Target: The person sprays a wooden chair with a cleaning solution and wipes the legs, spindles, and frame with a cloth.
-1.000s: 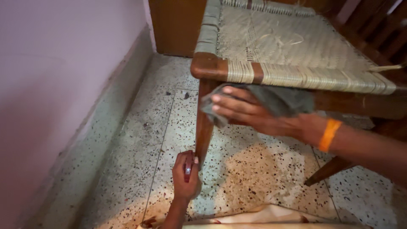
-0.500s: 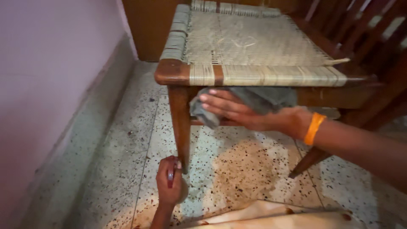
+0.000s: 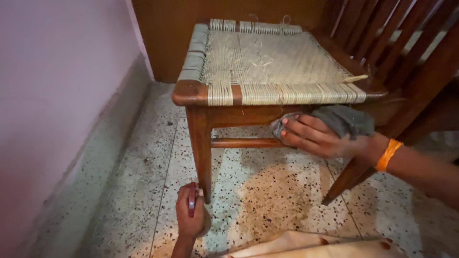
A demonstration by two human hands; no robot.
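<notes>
A wooden chair (image 3: 196,93) with a woven cane seat (image 3: 267,59) stands on the speckled floor. My right hand (image 3: 313,136), with an orange band on the wrist, presses a grey cloth (image 3: 344,119) against the front rail under the seat, right of the middle. My left hand (image 3: 191,210) is down on the floor at the foot of the front left chair leg (image 3: 202,153), fingers closed around a small red and silver object (image 3: 191,203) whose kind I cannot tell.
A pale wall (image 3: 62,95) with a skirting strip runs along the left. A brown wooden panel (image 3: 162,33) stands behind the chair. Another chair's slats (image 3: 382,28) are at the right. Light fabric (image 3: 306,246) lies at the bottom edge.
My right hand has slid the grey cloth to the right along the front rail, away from the left leg. The view has shifted; my left hand stays by the leg's foot.
</notes>
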